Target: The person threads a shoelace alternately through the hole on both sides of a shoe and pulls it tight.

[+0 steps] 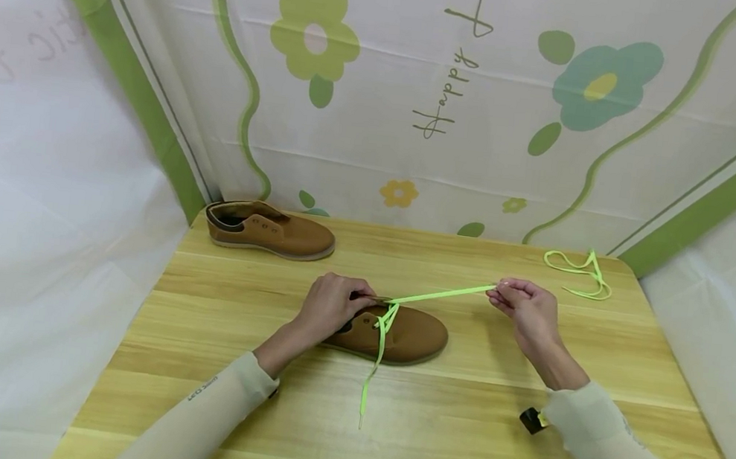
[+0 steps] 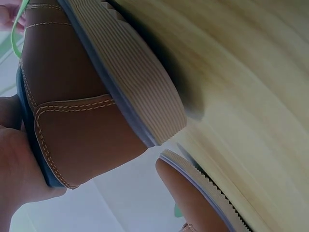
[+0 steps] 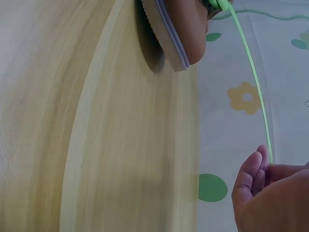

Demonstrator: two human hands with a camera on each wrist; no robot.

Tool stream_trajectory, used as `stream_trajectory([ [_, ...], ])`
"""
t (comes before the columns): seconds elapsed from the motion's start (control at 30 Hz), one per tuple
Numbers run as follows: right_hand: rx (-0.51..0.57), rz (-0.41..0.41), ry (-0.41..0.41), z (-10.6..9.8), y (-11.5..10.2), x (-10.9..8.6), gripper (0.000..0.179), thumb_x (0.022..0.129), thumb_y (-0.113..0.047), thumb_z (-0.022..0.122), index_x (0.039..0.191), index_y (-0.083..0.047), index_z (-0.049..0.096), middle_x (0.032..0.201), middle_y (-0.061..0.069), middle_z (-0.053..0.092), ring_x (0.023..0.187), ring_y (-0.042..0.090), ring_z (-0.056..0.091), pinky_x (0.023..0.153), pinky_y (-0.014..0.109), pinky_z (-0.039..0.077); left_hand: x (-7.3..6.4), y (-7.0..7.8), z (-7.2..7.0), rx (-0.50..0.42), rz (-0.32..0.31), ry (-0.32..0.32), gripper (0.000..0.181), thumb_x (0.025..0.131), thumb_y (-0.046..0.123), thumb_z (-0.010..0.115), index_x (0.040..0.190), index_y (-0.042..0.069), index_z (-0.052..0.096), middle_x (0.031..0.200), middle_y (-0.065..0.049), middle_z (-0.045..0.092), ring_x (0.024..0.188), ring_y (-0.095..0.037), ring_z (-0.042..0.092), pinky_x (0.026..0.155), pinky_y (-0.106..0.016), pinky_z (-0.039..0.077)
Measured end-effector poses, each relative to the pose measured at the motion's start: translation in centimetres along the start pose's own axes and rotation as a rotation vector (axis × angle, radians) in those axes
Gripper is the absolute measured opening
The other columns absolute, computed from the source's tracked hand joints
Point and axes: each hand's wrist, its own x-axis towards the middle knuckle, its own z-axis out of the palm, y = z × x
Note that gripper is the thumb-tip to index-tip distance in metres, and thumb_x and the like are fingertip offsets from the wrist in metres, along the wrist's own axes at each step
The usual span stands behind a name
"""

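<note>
A brown shoe (image 1: 420, 337) lies on the wooden table, toe to the right, with a neon green shoelace (image 1: 442, 294) through its eyelets. My left hand (image 1: 329, 305) grips the far edge of the shoe's opening, thumb and forefinger at the eyelet flap. In the left wrist view that hand (image 2: 19, 164) reaches over the collar, and its fingertips are hidden. My right hand (image 1: 528, 311) pinches one end of the lace and holds it taut, up and to the right of the shoe. The lace's other end hangs over the near side onto the table.
A second brown shoe (image 1: 300, 237), with bare eyelets, stands at the table's back left. Another green shoelace (image 1: 595, 276) lies loosely bundled at the back right. White printed fabric (image 1: 378, 133) rises behind the table (image 1: 453, 448) and along both sides.
</note>
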Motion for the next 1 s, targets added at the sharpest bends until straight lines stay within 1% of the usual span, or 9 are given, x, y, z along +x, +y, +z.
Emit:
stream_trajectory([
  [0.17,-0.002,0.014,0.017,-0.2,0.3,0.1,0.014,0.104,0.001,0.065,0.115,0.007,0.061,0.095,0.004,0.075,0.089,0.015,0.077,0.084,0.027,0.062,0.0,0.1,-0.2,-0.009,-0.008,-0.01,0.006,0.088,0.014,0.086,0.092,0.018,0.085,0.085,0.003,0.081,0.063,-0.007,0.069,0.056,-0.023,0.048],
  [0.33,-0.016,0.029,0.016,-0.2,0.6,0.3,0.024,0.104,0.0,0.064,0.123,0.014,0.055,0.096,0.005,0.074,0.09,0.015,0.077,0.085,0.026,0.061,-0.1,0.2,-0.3,-0.001,-0.015,-0.018,0.005,0.089,0.015,0.086,0.093,0.018,0.085,0.086,0.003,0.081,0.061,-0.006,0.066,0.054,-0.022,0.047],
  [0.47,-0.033,0.039,0.019,-0.1,0.8,0.4,0.03,0.106,0.0,0.061,0.128,0.016,0.051,0.098,0.004,0.073,0.091,0.014,0.076,0.086,0.025,0.061,0.0,0.1,-0.2,0.002,-0.004,-0.015,0.004,0.09,0.015,0.085,0.093,0.016,0.085,0.086,0.002,0.081,0.061,-0.007,0.068,0.054,-0.021,0.048],
  [0.73,-0.058,0.063,0.023,0.2,1.1,0.4,0.027,0.106,0.0,0.06,0.128,0.014,0.052,0.098,0.002,0.073,0.091,0.012,0.076,0.086,0.025,0.061,0.1,0.1,0.0,0.007,0.002,-0.005,0.005,0.09,0.015,0.085,0.095,0.015,0.085,0.089,0.002,0.081,0.067,-0.01,0.073,0.059,-0.022,0.053],
  [0.87,-0.045,0.044,0.009,0.6,1.1,0.3,0.026,0.105,-0.001,0.062,0.126,0.013,0.054,0.098,0.003,0.075,0.091,0.013,0.077,0.087,0.025,0.061,0.1,0.1,0.0,0.001,-0.002,-0.009,0.006,0.091,0.015,0.085,0.097,0.015,0.086,0.09,0.002,0.082,0.068,-0.01,0.073,0.06,-0.023,0.054],
  [1.0,-0.023,-0.011,-0.029,1.0,0.8,0.3,0.022,0.104,-0.003,0.066,0.121,0.01,0.058,0.098,0.003,0.076,0.092,0.013,0.077,0.087,0.026,0.061,0.1,0.0,0.0,-0.002,-0.011,-0.02,0.005,0.092,0.014,0.084,0.097,0.015,0.086,0.09,0.002,0.082,0.068,-0.01,0.073,0.061,-0.024,0.055],
])
